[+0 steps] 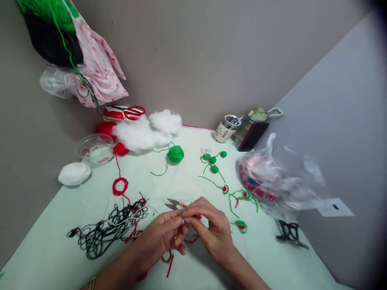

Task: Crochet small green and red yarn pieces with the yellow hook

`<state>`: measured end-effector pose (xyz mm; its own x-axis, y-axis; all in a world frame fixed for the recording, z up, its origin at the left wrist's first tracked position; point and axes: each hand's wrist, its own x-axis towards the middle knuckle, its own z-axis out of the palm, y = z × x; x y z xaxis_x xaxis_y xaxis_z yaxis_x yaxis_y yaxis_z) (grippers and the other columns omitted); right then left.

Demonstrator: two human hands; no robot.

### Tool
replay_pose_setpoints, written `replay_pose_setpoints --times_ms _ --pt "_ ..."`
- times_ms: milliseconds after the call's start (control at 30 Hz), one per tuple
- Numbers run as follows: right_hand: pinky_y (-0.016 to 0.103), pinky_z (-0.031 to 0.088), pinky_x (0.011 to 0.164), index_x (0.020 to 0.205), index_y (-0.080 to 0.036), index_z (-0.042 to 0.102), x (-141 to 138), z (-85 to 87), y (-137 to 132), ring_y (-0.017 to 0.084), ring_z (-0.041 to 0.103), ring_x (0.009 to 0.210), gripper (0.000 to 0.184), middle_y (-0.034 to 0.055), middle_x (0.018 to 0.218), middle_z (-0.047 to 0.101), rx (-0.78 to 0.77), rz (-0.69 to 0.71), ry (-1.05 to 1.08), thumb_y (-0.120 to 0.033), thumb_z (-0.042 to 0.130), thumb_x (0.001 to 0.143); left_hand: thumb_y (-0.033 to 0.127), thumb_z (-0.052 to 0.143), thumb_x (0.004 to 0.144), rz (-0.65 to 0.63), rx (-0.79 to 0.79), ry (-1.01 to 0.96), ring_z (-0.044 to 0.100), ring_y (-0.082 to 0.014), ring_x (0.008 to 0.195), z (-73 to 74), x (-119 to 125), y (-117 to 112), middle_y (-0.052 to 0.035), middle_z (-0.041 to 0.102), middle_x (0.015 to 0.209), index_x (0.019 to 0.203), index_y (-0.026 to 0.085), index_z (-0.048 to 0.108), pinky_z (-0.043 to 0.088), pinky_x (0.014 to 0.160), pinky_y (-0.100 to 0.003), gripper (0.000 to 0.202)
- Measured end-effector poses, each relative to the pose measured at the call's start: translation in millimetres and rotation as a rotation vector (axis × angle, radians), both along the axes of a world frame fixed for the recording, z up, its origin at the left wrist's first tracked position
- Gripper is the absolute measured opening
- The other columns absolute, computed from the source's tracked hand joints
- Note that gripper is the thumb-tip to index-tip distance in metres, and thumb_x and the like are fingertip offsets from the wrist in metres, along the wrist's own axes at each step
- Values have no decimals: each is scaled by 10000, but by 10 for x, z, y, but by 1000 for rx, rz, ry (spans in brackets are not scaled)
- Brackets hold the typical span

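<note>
My left hand point(161, 237) and my right hand point(211, 229) meet near the table's front edge, fingertips pinched together on a small piece with red yarn point(169, 262) trailing below it. What exactly sits between the fingers is too small to name. Small thread snips point(175, 204) with an orange handle lie just behind my fingers. A tangle of black and red yarn point(109, 227) lies to the left of my left hand. A small green and red crocheted piece point(241, 225) rests right of my right hand.
On the pale green table point(60, 225): a green yarn ball point(175, 154), green crocheted balls point(213, 159), white stuffing point(145, 131), red scissors point(125, 112), a clear bowl point(95, 149), a plastic bag point(272, 181), a tin point(225, 129), black scissors point(290, 233).
</note>
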<state>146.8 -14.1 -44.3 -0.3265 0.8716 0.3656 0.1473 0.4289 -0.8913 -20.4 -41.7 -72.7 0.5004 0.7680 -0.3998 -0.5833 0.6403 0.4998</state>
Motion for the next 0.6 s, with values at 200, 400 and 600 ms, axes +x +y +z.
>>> replay_pose_setpoints --times_ms 200,400,600 --pt "350 589 789 990 -282 821 49 69 3 198 719 826 135 37 874 794 -71 22 72 -196 723 954 410 947 718 -59 46 -3 385 -47 490 5 -43 22 62 500 631 896 154 755 525 531 -199 367" --pt "311 593 804 1104 -307 829 66 -3 22 166 681 857 284 30 990 697 -416 107 119 -329 876 826 422 927 712 104 88 177 455 -70 591 119 68 31 13 585 740 758 150 714 467 580 -201 348" --pt "297 645 672 1007 -302 842 41 -126 5 150 722 774 217 24 1081 601 -626 183 328 -337 890 798 440 917 699 158 73 244 447 -76 564 147 96 6 39 567 649 803 156 729 439 576 -209 356"
